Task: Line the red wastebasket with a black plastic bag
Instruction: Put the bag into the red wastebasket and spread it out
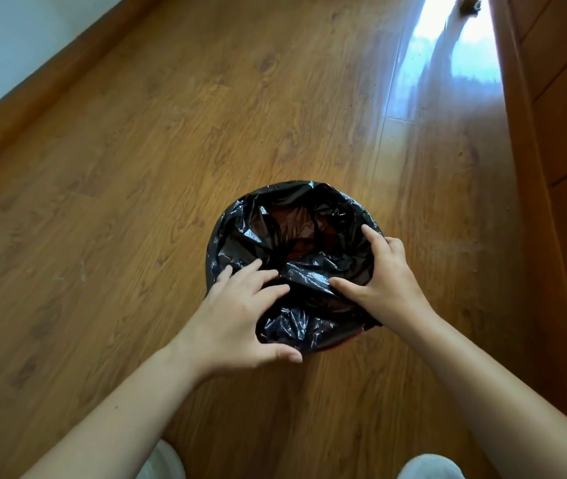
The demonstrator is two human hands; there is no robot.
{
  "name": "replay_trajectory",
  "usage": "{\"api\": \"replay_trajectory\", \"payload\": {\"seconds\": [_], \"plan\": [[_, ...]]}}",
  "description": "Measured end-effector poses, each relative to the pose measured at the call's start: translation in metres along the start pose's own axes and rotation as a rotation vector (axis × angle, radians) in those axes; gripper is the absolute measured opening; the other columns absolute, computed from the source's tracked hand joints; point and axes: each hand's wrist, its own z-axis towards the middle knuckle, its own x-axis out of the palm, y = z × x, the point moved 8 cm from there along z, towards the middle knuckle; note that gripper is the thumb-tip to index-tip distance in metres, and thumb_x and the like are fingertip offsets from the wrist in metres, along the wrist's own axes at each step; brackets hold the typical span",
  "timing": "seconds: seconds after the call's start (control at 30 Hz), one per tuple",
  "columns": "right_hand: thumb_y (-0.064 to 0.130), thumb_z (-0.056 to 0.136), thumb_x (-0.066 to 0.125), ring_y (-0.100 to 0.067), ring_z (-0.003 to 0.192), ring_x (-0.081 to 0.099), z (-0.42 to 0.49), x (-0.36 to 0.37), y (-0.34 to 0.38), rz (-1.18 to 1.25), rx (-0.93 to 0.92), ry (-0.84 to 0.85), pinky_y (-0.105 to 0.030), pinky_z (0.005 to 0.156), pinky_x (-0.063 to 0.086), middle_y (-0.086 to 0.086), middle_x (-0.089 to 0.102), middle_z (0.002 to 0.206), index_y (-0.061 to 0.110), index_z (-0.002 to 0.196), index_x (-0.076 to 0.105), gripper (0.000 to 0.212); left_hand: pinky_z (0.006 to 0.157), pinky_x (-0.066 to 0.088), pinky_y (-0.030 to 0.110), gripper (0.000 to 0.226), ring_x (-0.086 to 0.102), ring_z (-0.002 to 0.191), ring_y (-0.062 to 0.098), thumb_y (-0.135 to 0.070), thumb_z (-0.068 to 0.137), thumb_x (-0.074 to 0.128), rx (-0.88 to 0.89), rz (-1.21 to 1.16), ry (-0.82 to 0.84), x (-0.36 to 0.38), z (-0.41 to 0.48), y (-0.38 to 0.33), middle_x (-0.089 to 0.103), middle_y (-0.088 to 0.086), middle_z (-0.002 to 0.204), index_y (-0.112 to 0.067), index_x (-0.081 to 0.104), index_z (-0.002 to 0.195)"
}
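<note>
A black plastic bag [296, 236] is draped over and into the round wastebasket on the wooden floor. Only a thin red sliver of the wastebasket [361, 331] shows at the near right under the bag; a reddish tint shows through the bag's bottom. My left hand [237, 319] lies on the near left rim, fingers spread over the plastic and thumb under the folded-over edge. My right hand [382, 271] grips the bag at the right rim, thumb inside, fingers outside.
Wooden floor [171, 167] all around the basket. A white wall with a wooden skirting board [50, 88] runs along the left. Wooden cabinet or door panels [558, 133] stand on the right. Bright glare lies on the floor at the far right. My knees show at the bottom.
</note>
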Motion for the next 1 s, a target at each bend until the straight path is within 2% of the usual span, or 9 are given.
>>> {"api": "replay_trajectory", "payload": {"seconds": [0.2, 0.27, 0.33, 0.4, 0.63, 0.77, 0.83, 0.93, 1.0], "plan": [[0.047, 0.066, 0.074, -0.013, 0.110, 0.040, -0.004, -0.003, -0.003, 0.029, 0.068, -0.048, -0.026, 0.092, 0.037, -0.007, 0.030, 0.134, 0.022, 0.142, 0.014, 0.100, 0.108, 0.010, 0.057, 0.068, 0.021, 0.135, 0.027, -0.055, 0.068, 0.060, 0.055, 0.086, -0.122, -0.007, -0.004, 0.005, 0.049, 0.014, 0.135, -0.010, 0.058, 0.119], [0.057, 0.067, 0.066, -0.029, 0.134, 0.021, -0.010, -0.006, -0.002, -0.124, 0.080, -0.101, -0.043, 0.109, 0.021, -0.016, 0.017, 0.146, 0.018, 0.142, 0.014, 0.099, 0.104, 0.016, 0.060, 0.054, 0.025, 0.132, 0.030, -0.038, 0.070, 0.068, 0.065, 0.074, -0.174, -0.008, -0.007, 0.009, 0.052, 0.016, 0.131, -0.010, 0.061, 0.115], [0.060, 0.070, 0.060, -0.036, 0.139, -0.003, -0.016, -0.010, 0.012, -0.373, -0.048, -0.173, -0.051, 0.108, -0.005, -0.022, 0.003, 0.151, 0.015, 0.142, 0.018, 0.095, 0.103, 0.016, 0.058, 0.050, 0.028, 0.131, 0.033, -0.034, 0.070, 0.068, 0.068, 0.074, -0.227, -0.009, -0.010, 0.013, 0.053, 0.017, 0.130, -0.010, 0.062, 0.115], [0.056, 0.071, 0.061, -0.036, 0.139, -0.002, -0.021, -0.006, 0.033, -0.486, -0.261, -0.147, -0.054, 0.104, -0.010, -0.021, 0.011, 0.151, 0.015, 0.139, 0.030, 0.085, 0.102, 0.016, 0.058, 0.050, 0.029, 0.130, 0.035, -0.036, 0.071, 0.062, 0.054, 0.073, -0.256, -0.008, -0.011, 0.016, 0.051, 0.018, 0.131, -0.010, 0.062, 0.115], [0.058, 0.076, 0.052, -0.023, 0.112, 0.056, -0.040, 0.028, 0.056, -0.456, -0.496, 0.164, -0.052, 0.105, 0.026, -0.003, 0.066, 0.113, 0.016, 0.114, 0.062, 0.057, 0.105, 0.021, 0.061, 0.072, 0.022, 0.135, 0.031, -0.051, 0.068, 0.063, -0.052, -0.068, -0.304, -0.010, -0.012, 0.034, 0.035, 0.016, 0.141, -0.005, 0.053, 0.122], [0.059, 0.073, 0.056, -0.021, 0.083, 0.064, -0.046, 0.032, 0.056, -0.507, -0.536, 0.189, -0.040, 0.085, 0.047, 0.002, 0.070, 0.087, 0.016, 0.104, 0.067, 0.055, 0.107, 0.018, 0.020, 0.089, 0.015, 0.138, 0.010, -0.075, 0.073, 0.037, -0.172, -0.346, -0.347, -0.014, -0.015, 0.041, 0.017, 0.002, 0.149, -0.009, 0.041, 0.133], [0.047, 0.070, 0.069, -0.021, 0.072, 0.064, -0.048, 0.036, 0.059, -0.546, -0.571, 0.175, -0.036, 0.071, 0.051, 0.002, 0.070, 0.078, 0.015, 0.093, 0.070, 0.040, 0.102, 0.015, 0.003, 0.076, 0.018, 0.134, 0.003, -0.064, 0.080, 0.041, -0.268, -0.434, -0.446, -0.016, -0.014, 0.043, 0.021, -0.003, 0.148, -0.011, 0.038, 0.135], [0.028, 0.064, 0.077, -0.019, 0.056, 0.061, -0.052, 0.043, 0.065, -0.541, -0.613, 0.137, -0.029, 0.054, 0.050, 0.002, 0.065, 0.060, 0.013, 0.067, 0.068, 0.018, 0.110, 0.026, 0.028, 0.055, 0.030, 0.132, 0.014, -0.028, 0.089, 0.054, -0.457, -0.542, -0.560, -0.011, -0.006, 0.054, 0.033, 0.004, 0.146, -0.009, 0.033, 0.137], [0.024, 0.063, 0.079, -0.018, 0.051, 0.058, -0.057, 0.046, 0.068, -0.505, -0.626, 0.129, -0.026, 0.048, 0.047, 0.002, 0.061, 0.054, 0.012, 0.059, 0.063, 0.020, 0.109, 0.029, 0.038, 0.051, 0.035, 0.130, 0.018, -0.022, 0.091, 0.052, -0.591, -0.688, -0.587, -0.007, 0.001, 0.064, 0.038, 0.008, 0.144, -0.010, 0.034, 0.136]]}}
